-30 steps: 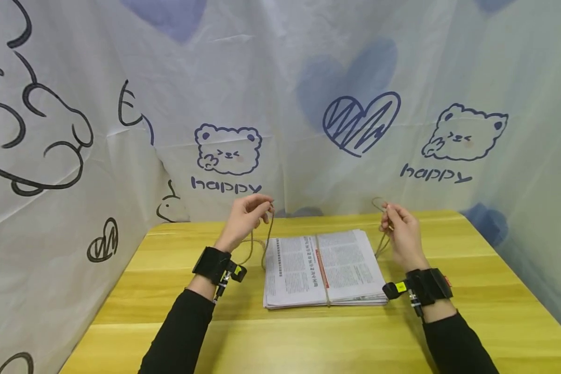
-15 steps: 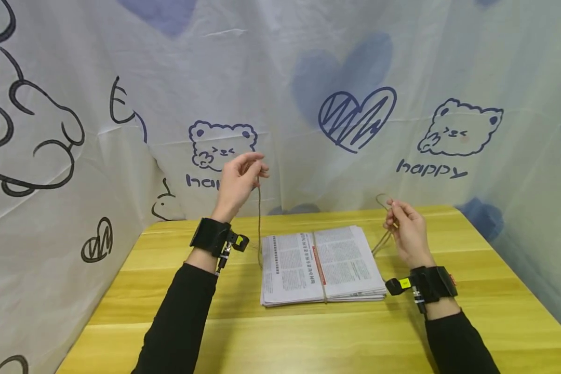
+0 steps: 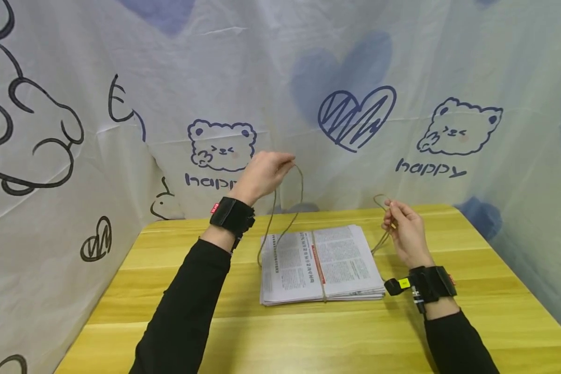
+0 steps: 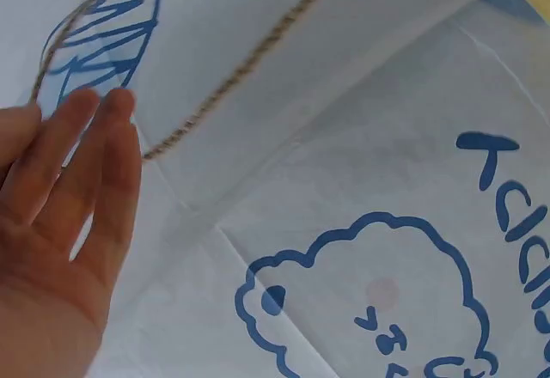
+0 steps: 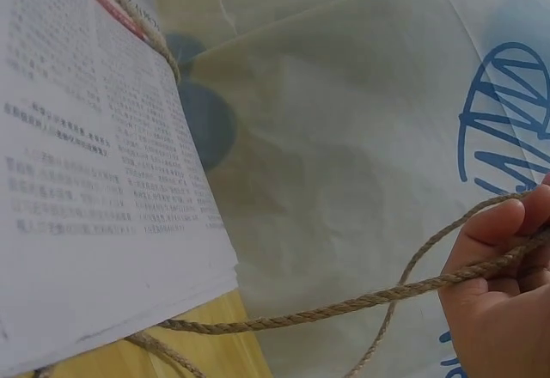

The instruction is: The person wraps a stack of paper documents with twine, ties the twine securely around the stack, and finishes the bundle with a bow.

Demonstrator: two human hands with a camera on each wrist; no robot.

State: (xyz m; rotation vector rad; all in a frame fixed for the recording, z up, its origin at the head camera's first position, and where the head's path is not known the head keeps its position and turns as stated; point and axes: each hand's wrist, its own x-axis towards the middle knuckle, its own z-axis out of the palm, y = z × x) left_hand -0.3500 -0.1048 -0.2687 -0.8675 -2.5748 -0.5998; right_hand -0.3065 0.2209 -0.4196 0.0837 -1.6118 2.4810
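Note:
A stack of newspapers (image 3: 346, 265) lies flat on the table, a strand of twine (image 3: 319, 270) running across its top from back to front. My left hand (image 3: 266, 174) is raised above the stack's back left corner and pinches twine, which hangs down in two strands (image 3: 302, 192). One of them reaches the stack's left edge. In the left wrist view a strand (image 4: 258, 56) passes behind the fingers (image 4: 116, 163). To the right of the stack, my right hand (image 3: 406, 234) grips twine (image 5: 344, 305) coming from beneath the papers; a small loop (image 3: 379, 197) sticks out above its fingertips.
The wooden-patterned yellow table (image 3: 280, 337) ends at the back against a pale cloth backdrop (image 3: 280, 78) printed with hearts and bears. More cloth hangs at the left and right sides. Black straps with small cameras (image 3: 425, 284) sit on the wrists.
My left hand rose with the twine, then moved right over the stack's back left, turning at the wrist; the twine now hangs in a wide loop. My right hand stays nearly still, holding its twine.

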